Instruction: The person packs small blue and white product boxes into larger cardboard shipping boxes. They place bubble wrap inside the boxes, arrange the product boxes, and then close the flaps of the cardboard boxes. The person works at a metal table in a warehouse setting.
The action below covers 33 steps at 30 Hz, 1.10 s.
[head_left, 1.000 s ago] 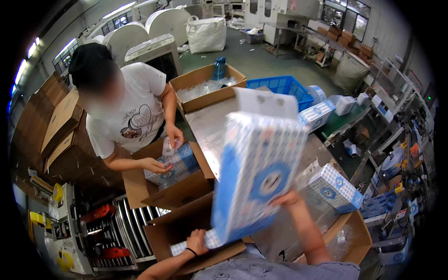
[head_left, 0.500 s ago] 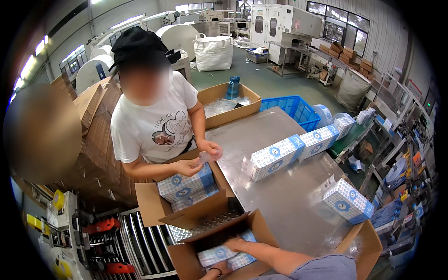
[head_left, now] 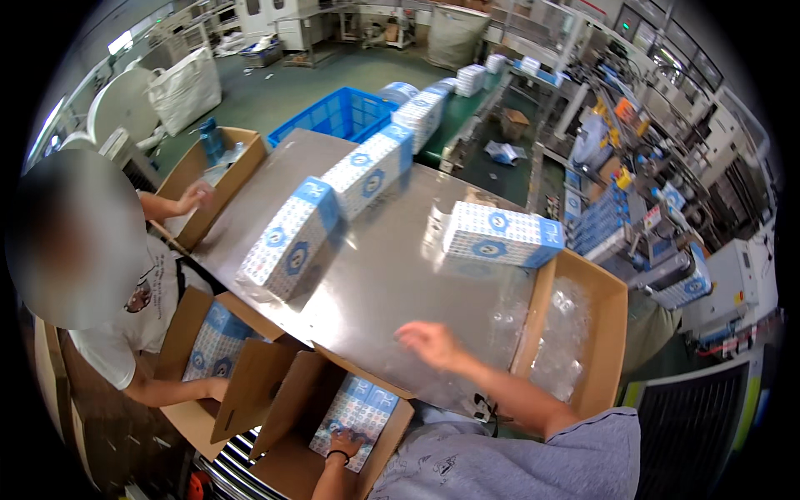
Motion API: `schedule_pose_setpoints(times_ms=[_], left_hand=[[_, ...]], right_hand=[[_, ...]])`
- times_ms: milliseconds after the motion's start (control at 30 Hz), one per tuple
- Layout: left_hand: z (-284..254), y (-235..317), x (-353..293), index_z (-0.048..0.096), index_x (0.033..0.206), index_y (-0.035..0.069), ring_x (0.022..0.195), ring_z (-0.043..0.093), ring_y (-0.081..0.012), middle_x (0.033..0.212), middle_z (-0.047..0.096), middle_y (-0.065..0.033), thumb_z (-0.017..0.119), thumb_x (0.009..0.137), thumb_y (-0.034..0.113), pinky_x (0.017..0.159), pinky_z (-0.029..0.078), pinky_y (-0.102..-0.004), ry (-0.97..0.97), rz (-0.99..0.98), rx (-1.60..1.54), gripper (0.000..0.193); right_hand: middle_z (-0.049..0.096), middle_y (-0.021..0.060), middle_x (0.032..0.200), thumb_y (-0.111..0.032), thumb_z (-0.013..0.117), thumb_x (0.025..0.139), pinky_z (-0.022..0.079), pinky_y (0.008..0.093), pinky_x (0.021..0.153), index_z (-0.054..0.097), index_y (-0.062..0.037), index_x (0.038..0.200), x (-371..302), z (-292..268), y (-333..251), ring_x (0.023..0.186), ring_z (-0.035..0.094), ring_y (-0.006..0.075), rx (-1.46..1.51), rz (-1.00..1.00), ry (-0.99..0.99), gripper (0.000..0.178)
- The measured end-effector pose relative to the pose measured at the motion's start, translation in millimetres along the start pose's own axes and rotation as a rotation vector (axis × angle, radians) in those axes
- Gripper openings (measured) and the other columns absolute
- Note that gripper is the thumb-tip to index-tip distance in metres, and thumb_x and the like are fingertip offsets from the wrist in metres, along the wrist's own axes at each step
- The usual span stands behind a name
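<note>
My left hand (head_left: 343,443) lies with its fingers spread on white-and-blue printed packs (head_left: 360,404) inside an open cardboard box (head_left: 393,433) at the lower middle. Over the near part of the metal table (head_left: 367,287), my right hand (head_left: 432,343) is held out with its fingers apart and nothing in it. Farther right on the table, one printed pack (head_left: 504,235) lies close to the right-hand carton. Two more packs, a nearer one (head_left: 292,237) and a farther one (head_left: 371,171), stand in a row toward the back.
A co-worker at the left has one hand (head_left: 218,388) at another carton holding packs (head_left: 208,346), the other (head_left: 195,197) near a box (head_left: 250,150) with a blue bottle (head_left: 210,140). A carton (head_left: 612,333) of clear plastic stands right. A blue crate (head_left: 333,121) sits beyond the table.
My view has swung right. My right hand has left the carton and moved over the table, while my left stays on the packs. The co-worker's hands have parted.
</note>
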<state>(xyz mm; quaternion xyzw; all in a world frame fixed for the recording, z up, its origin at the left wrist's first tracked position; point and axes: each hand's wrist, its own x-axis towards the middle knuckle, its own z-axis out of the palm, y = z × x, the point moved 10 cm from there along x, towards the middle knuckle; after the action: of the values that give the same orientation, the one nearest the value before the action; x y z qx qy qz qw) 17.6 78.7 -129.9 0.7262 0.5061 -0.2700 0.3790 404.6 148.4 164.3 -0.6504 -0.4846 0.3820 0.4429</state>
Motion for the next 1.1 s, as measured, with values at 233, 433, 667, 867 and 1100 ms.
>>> schedule_pose_setpoints(times_ms=[233, 433, 667, 867, 1100], left_hand=[[-47.9, 25.3, -13.4, 0.067, 0.121, 0.0, 0.102, 0.071, -0.0276, 0.113, 0.072, -0.0173, 0.076, 0.086, 0.031, 0.087, 0.056, -0.0358, 0.196, 0.105, -0.589, 0.047], [-81.0, 29.1, -10.9, 0.063, 0.127, 0.001, 0.1, 0.07, -0.0209, 0.109, 0.072, -0.0134, 0.072, 0.09, 0.023, 0.082, 0.056, -0.0329, 0.227, 0.143, -0.651, 0.043], [-92.8, 25.8, -34.8, 0.063, 0.126, 0.001, 0.096, 0.07, -0.0192, 0.109, 0.072, -0.0115, 0.07, 0.093, 0.022, 0.076, 0.056, -0.0321, 0.262, 0.113, -0.749, 0.04], [-121.4, 49.1, -68.5, 0.063, 0.123, -0.002, 0.094, 0.07, -0.0189, 0.106, 0.072, -0.0103, 0.07, 0.094, 0.017, 0.076, 0.057, -0.0305, 0.364, 0.145, -1.001, 0.035], [-238.9, 201.0, -149.5, 0.059, 0.126, -0.004, 0.102, 0.068, -0.0202, 0.115, 0.068, -0.0144, 0.064, 0.096, 0.004, 0.086, 0.057, -0.0298, 0.441, 0.594, -1.299, 0.032]], right_hand=[[0.065, 0.0125, 0.107, -0.001, 0.067, 0.079, 0.05, 0.0431, 0.09, 0.069, -0.0141, 0.107, -91.8, -246.0, 101.5, 0.101, 0.061, 0.0344, -0.815, 0.03, 0.585, 0.031], [0.066, 0.011, 0.108, -0.001, 0.07, 0.072, 0.052, 0.043, 0.085, 0.071, -0.0201, 0.094, -59.0, -242.5, 180.7, 0.098, 0.064, 0.0319, -1.158, 0.194, 0.059, 0.03], [0.071, 0.0074, 0.092, -0.013, 0.075, 0.071, 0.054, 0.0423, 0.08, 0.07, -0.0153, 0.083, -39.1, -268.0, 192.6, 0.095, 0.068, 0.0276, -0.957, 0.352, -0.263, 0.012], [0.072, 0.0097, 0.088, -0.013, 0.077, 0.071, 0.055, 0.0404, 0.08, 0.071, -0.0109, 0.085, -45.0, -288.6, 153.3, 0.094, 0.068, 0.0281, -0.833, 0.364, -0.015, 0.016], [0.071, 0.0059, 0.086, -0.014, 0.079, 0.078, 0.054, 0.0335, 0.076, 0.069, -0.0063, 0.091, -43.2, -189.9, 110.5, 0.084, 0.068, 0.0184, -0.288, 0.221, -0.171, 0.018]])
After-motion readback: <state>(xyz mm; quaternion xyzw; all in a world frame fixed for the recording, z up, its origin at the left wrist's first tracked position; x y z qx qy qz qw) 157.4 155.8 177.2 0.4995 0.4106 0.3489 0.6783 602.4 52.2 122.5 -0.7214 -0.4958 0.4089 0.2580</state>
